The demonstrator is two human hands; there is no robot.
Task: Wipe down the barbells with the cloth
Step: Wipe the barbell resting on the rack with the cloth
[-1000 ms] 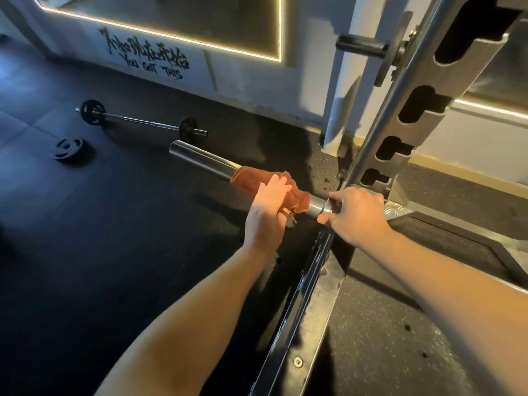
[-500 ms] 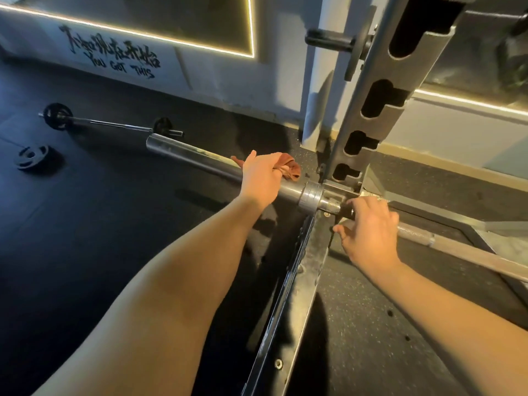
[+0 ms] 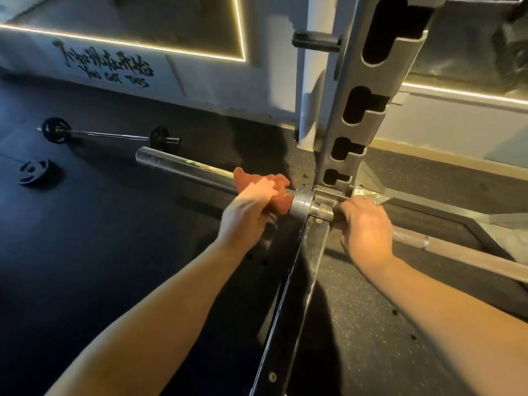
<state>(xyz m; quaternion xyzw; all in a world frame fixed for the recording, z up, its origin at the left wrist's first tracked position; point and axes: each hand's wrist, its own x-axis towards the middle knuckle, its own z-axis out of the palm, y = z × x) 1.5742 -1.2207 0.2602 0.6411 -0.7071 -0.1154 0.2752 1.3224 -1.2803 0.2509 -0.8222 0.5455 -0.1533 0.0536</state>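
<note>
Left hand (image 3: 246,213) grips cloth (image 3: 275,182) round barbell (image 3: 185,167) sleeve | right hand (image 3: 366,227) grips its shaft

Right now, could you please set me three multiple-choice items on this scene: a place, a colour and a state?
1. Where is the cloth? A) round the barbell sleeve beside the collar B) in a bucket C) on a bench
2. What colour is the cloth? A) blue B) rust-orange C) white
3. What is the right hand doing? A) gripping the barbell shaft B) hanging free C) holding the cloth
Answers: 1 A, the left hand holds it on the sleeve; 2 B, its folds show rust-orange; 3 A, its fingers curl round the shaft.
</note>
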